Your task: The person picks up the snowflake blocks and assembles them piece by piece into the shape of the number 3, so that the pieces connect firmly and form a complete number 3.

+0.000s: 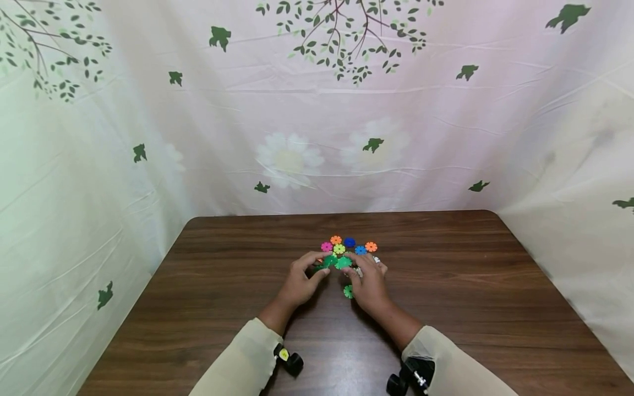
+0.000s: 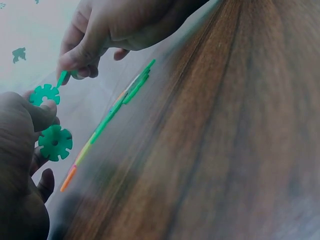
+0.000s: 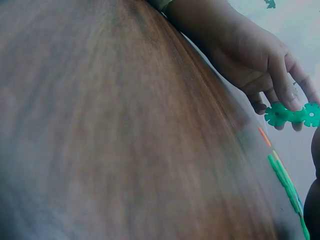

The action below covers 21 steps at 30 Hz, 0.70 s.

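Green notched flower discs, linked together (image 3: 275, 114), are gripped between the thumb and fingers of my left hand (image 1: 299, 280). In the left wrist view, two of these discs show flat, the lower one (image 2: 55, 143) beside the fingers. My right hand (image 1: 370, 286) pinches another green disc (image 2: 62, 79), seen edge-on there, close to the linked ones. Both hands face each other over the table, fingertips near together. A loose green disc (image 1: 349, 291) lies below the right fingers. Part of the pile behind the hands is hidden.
Loose flower discs lie just beyond the hands: orange (image 1: 335, 240), pink (image 1: 326, 247), yellow-green (image 1: 339, 249), dark blue (image 1: 349, 242), lighter blue (image 1: 360, 250) and another orange one (image 1: 371, 247). The brown wooden table (image 1: 223, 275) ends at a patterned curtain (image 1: 317, 192).
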### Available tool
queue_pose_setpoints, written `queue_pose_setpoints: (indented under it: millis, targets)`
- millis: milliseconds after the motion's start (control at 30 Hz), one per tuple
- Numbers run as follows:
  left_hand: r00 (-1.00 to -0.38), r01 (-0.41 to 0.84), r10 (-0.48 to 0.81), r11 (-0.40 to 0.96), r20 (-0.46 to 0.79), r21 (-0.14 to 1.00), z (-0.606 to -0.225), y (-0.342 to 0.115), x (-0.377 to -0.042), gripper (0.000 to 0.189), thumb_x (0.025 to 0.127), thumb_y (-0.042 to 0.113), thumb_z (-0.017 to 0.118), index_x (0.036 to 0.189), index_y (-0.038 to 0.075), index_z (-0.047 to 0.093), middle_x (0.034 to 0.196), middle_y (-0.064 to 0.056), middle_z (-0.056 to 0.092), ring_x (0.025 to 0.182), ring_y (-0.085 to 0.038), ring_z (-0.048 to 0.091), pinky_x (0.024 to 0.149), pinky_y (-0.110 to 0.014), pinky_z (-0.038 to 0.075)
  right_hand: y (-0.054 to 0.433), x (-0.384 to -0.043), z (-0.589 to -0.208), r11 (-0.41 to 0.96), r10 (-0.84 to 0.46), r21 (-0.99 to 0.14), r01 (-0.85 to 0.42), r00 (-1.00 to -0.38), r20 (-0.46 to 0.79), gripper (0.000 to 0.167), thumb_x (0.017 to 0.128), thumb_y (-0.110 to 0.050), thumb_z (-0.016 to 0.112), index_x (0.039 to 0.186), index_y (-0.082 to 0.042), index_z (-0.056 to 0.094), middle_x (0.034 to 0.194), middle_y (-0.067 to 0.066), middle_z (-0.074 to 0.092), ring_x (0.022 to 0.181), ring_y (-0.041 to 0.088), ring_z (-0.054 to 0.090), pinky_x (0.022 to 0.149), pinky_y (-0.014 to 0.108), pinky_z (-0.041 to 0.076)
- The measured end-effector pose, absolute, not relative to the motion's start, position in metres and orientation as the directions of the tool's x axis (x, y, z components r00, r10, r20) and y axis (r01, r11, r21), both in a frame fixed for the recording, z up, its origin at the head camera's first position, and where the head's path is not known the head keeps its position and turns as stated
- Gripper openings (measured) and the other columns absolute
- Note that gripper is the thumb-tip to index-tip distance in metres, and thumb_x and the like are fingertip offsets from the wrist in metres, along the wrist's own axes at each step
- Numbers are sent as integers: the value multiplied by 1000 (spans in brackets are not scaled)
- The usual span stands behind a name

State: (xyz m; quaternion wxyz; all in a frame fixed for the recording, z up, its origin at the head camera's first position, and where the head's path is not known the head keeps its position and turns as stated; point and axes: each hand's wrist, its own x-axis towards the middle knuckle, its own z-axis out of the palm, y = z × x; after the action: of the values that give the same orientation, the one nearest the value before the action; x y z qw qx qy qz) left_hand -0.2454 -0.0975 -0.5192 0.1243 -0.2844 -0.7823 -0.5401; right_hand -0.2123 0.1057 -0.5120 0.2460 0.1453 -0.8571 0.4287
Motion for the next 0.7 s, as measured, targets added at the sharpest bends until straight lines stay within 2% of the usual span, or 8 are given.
queue_pose_setpoints:
  millis: [200, 433, 567, 700]
  targets:
    - [-811, 572, 323, 262, 488, 777, -519, -98, -246, 36, 100, 2, 77, 135, 3, 75, 131, -16, 77, 111, -29, 72, 96, -44, 60, 106, -213, -513, 592, -25, -658, -467, -826, 563, 36, 94, -7, 79, 127, 4, 74, 104, 16, 75, 103, 34, 66, 99, 61, 27]
    - [-795, 591, 341, 251, 502, 766, -518, -97, -245, 36, 97, -3, 78, 133, -2, 74, 123, -17, 78, 103, -31, 71, 88, -45, 60, 107, -213, -511, 588, -29, -666, -459, -835, 550, 38, 94, -8, 80, 130, 3, 73, 105, 14, 73, 103, 31, 65, 101, 61, 28]
    - [-803, 575, 353, 252, 479, 778, -516, -97, -244, 37, 97, -3, 78, 134, -2, 74, 125, -17, 78, 107, -26, 73, 93, -45, 61, 107, -212, -511, 580, -40, -672, -460, -840, 541, 38, 94, -7, 80, 130, 4, 73, 108, 16, 74, 105, 33, 66, 103, 64, 27]
    - [-798, 579, 362, 235, 482, 781, -515, -98, -243, 37, 97, 0, 79, 133, -3, 75, 125, -17, 78, 114, -25, 73, 95, -48, 62, 107, -212, -511, 571, -45, -674, -470, -837, 545, 36, 94, -6, 79, 129, 3, 73, 111, 17, 76, 104, 35, 67, 100, 60, 27]
